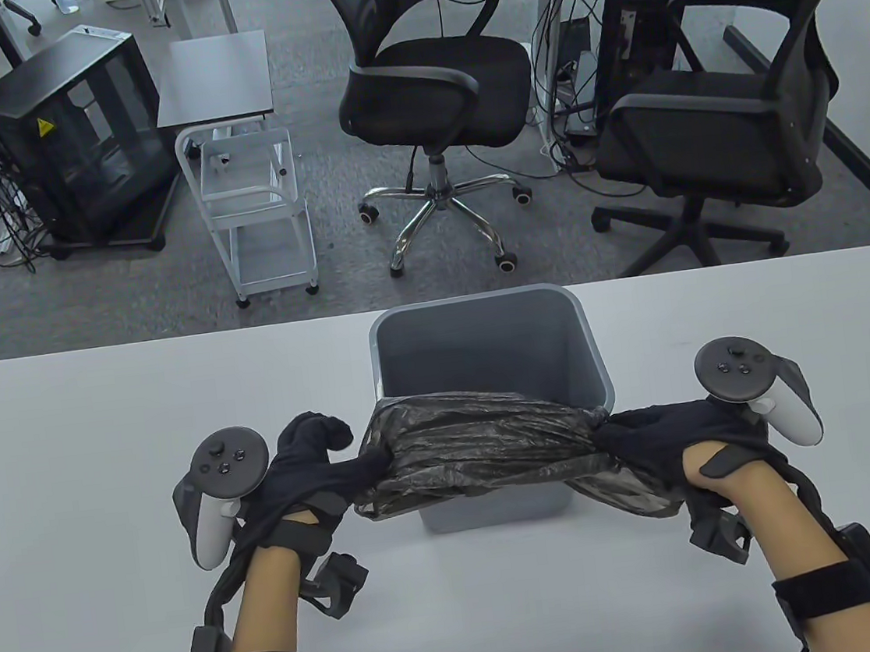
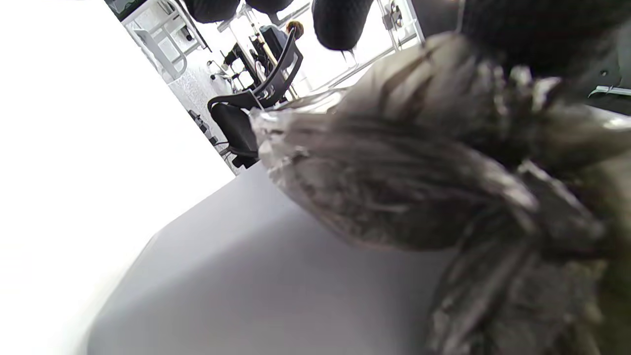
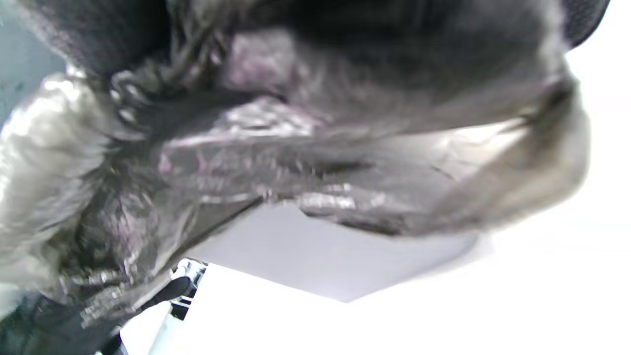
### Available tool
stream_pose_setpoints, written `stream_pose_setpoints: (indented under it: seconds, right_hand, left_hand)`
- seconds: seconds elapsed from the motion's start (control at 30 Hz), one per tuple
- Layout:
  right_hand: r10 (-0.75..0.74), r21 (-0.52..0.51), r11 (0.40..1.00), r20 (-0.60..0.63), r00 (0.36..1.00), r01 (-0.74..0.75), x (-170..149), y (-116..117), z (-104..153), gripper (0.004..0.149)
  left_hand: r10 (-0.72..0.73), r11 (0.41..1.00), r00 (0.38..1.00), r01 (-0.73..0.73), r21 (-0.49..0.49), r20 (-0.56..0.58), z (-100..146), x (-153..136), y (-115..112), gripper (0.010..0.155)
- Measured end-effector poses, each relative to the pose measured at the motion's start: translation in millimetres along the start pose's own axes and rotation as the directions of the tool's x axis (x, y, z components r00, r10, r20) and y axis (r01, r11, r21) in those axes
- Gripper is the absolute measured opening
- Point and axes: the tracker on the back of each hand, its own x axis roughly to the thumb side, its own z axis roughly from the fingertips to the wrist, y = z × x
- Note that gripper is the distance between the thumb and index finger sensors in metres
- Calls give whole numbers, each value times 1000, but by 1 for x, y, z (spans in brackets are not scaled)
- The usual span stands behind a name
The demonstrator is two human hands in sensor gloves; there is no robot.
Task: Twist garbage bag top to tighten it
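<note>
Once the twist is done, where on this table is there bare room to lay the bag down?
The table is bare left of the left hand out to its rounded corner, right of the right hand toward the right edge, and on the near strip between the forearms. It is crowded mid-table: the gray bin stands there, with the garbage bag stretched across it between both hands.

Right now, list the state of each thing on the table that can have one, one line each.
garbage bag: black, gathered and stretched sideways across the bin's near rim, partly twisted.
waste bin: grey, upright on the table, far part of its mouth uncovered.
left hand: grips the bag's left end.
right hand: grips the bag's right end.
table: white, carries the bin.
</note>
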Motion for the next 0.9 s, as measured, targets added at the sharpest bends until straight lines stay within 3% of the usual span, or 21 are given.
stream_pose_setpoints:
  seconds: [0.1, 0.23, 0.3, 0.33, 0.37, 0.4, 0.43, 0.73, 0.8, 0.87, 0.9]
  right_hand:
    - [47, 30, 998, -14, 999, -47, 0, 5, 1, 94]
    - [94, 43, 995, -23, 995, -93, -1, 11, 0, 97]
    - [110, 39, 993, -12, 994, -109, 0, 14, 0, 92]
    - [114, 28, 993, -7, 993, -114, 1, 14, 0, 86]
    - [119, 10, 993, 18, 993, -119, 2, 15, 0, 75]
    - [119, 2, 993, 43, 992, -119, 4, 15, -1, 53]
    - [115, 1, 993, 57, 992, -115, 6, 15, -1, 42]
    - [143, -138, 982, 123, 982, -126, 17, 11, 10, 37]
    - [171, -171, 974, 116, 978, -150, 20, 11, 12, 37]
    - [204, -208, 962, 108, 973, -178, 25, 11, 16, 37]
    - [219, -219, 957, 103, 970, -192, 27, 11, 18, 38]
  left_hand:
    - [-4, 992, 1000, 2, -127, -20, -2, 0, -6, 116]
    - [-36, 980, 999, 34, -196, -7, -4, 2, -13, 108]
    - [-42, 974, 999, 40, -222, -4, -4, 3, -16, 92]
    - [-46, 975, 999, 44, -218, -6, -4, 3, -16, 76]
    - [-50, 981, 998, 44, -190, -25, -4, 3, -15, 52]
    - [-51, 985, 998, 45, -166, -33, -4, 4, -15, 41]
    - [-46, 983, 999, 41, -181, -19, -4, 4, -15, 39]
    - [-3, 988, 1000, 4, -151, 6, 2, 8, -12, 39]
    - [10, 993, 1000, -9, -114, 10, 4, 9, -11, 46]
    - [-4, 996, 1000, 6, -90, 24, 8, 13, -10, 66]
    - [-12, 996, 999, 15, -92, 33, 9, 15, -9, 61]
